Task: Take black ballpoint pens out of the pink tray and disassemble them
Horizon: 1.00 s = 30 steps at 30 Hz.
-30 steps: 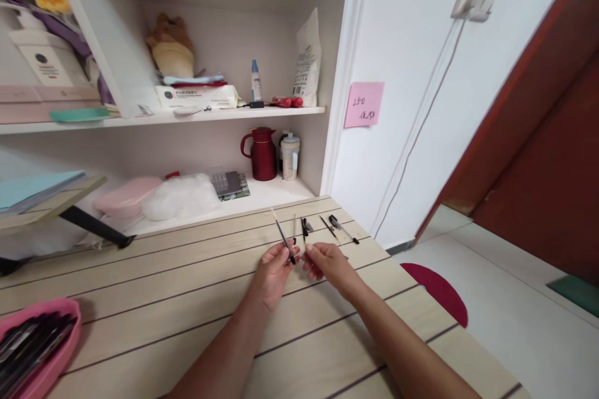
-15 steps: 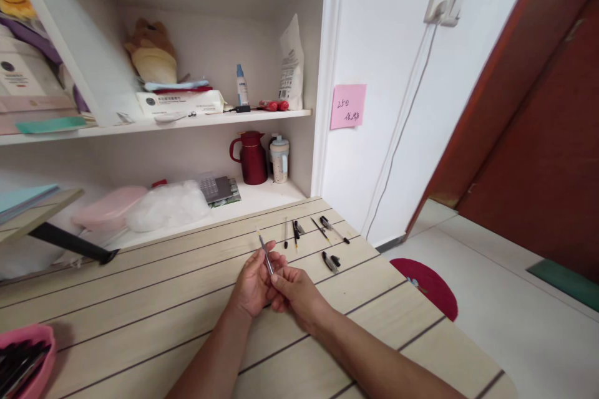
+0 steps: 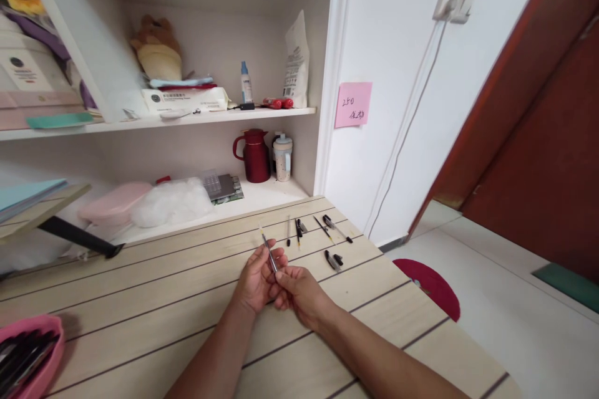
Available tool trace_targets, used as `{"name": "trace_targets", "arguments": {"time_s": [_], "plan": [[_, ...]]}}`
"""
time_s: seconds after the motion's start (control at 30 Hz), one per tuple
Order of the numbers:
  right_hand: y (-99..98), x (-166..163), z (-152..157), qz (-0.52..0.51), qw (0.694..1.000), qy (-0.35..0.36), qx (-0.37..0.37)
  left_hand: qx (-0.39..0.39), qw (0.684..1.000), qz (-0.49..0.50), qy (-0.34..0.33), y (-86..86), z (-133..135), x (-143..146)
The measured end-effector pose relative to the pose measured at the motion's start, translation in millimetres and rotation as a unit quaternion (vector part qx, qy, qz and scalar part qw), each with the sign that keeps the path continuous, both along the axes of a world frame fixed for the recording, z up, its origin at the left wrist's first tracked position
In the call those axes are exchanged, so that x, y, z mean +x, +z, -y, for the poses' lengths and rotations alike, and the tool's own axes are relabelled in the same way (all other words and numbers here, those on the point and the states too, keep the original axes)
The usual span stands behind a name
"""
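Both hands meet over the wooden table (image 3: pixel 154 305), holding one slim pen refill (image 3: pixel 269 252), dark along its length with a clear upper end. It leans away from me, up and to the left. My left hand (image 3: pixel 255 280) is closed round its middle, thumb against it. My right hand (image 3: pixel 304 296) pinches its lower end between thumb and fingers. Beyond the hands lie pen parts: a clear barrel with a black end (image 3: pixel 289 232), a dark refill (image 3: pixel 324 229), another clear barrel (image 3: pixel 337 229) and black caps (image 3: pixel 333 260).
At the lower left stands a pink container (image 3: pixel 56 349) full of dark pens. A tabletop stand (image 3: pixel 51 212) rises at the left. Behind the table, the shelf (image 3: pixel 262 195) holds a red jug (image 3: pixel 257 156) and a cup (image 3: pixel 282 159). The table's right edge drops to the floor.
The whole view has shifted slightly, so things sit a little further right. Both hands keep the same grip on the refill.
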State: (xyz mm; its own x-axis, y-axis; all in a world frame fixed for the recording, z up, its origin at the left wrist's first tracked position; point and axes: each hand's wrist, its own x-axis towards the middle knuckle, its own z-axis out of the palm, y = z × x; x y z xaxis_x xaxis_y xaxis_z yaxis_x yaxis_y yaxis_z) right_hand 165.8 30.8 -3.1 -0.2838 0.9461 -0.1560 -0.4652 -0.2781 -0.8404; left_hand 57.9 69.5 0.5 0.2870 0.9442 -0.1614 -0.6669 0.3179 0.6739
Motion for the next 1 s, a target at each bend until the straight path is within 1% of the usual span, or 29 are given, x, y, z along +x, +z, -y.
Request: {"name": "trace_targets", "arguments": {"time_s": [0.33,0.4,0.5,0.57,0.63,0.8,0.87,0.93,1.0], "plan": [[-1.9,3.4,-4.0,0.109,0.993,-0.042,-0.007,-0.013,0.999,-0.016,0.033,0.2,1.8,5.9],[-1.0,4.8,-3.1,0.102,0.995,-0.024,-0.006,-0.014,0.999,-0.011,0.034,0.0,1.3,5.4],[-0.6,6.3,-2.1,0.051,0.999,0.018,-0.008,-0.016,0.999,-0.008,0.028,-0.9,-0.1,3.2],[-1.5,6.3,-2.5,0.032,0.999,0.022,-0.006,-0.017,1.0,-0.013,0.021,-1.5,-0.8,2.2],[-3.1,6.0,-3.8,0.044,0.999,0.009,-0.001,-0.015,1.0,-0.016,0.021,-2.0,-0.6,2.7],[-4.8,6.1,-6.9,0.142,0.989,-0.046,0.009,-0.007,0.999,-0.022,0.049,-2.2,1.7,8.2],[-3.9,6.7,-6.5,0.162,0.985,-0.053,0.014,-0.009,0.999,-0.019,0.05,-2.2,1.9,8.9],[-2.9,7.0,-5.4,0.151,0.988,-0.029,0.013,-0.01,0.999,-0.013,0.051,-2.3,1.6,8.1],[-2.6,6.5,-4.2,0.108,0.994,0.012,0.002,-0.013,0.999,-0.015,0.045,-2.3,1.1,6.4]]}}
